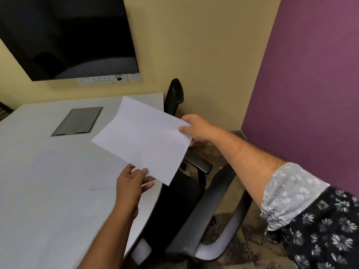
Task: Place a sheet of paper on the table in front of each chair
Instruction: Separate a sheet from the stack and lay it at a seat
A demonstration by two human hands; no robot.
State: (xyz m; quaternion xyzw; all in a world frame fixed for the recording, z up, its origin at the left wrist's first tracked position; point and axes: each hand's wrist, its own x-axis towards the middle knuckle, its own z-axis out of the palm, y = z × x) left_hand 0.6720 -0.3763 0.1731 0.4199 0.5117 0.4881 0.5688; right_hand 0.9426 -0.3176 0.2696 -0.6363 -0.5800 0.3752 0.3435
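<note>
I hold a white sheet of paper (143,138) in the air, tilted, over the right edge of the pale grey table (48,181). My right hand (196,129) pinches the sheet's right edge, arm stretched out. At the sheet's lower edge, my left hand (134,183) has its fingers spread and touches the edge without a clear grip. A faint straight line (103,189) on the tabletop just left of that hand may be the edge of another sheet lying flat. A black chair (173,96) stands at the table's far right corner, and a nearer chair (209,220) with a grey frame is below the sheet.
A grey cable hatch (78,121) is set into the tabletop. On the yellow wall hangs a dark screen (68,35) with wall sockets (108,79) under it. A purple wall (310,84) closes the right side. The near chair's black armrest (202,166) juts out beside the table edge.
</note>
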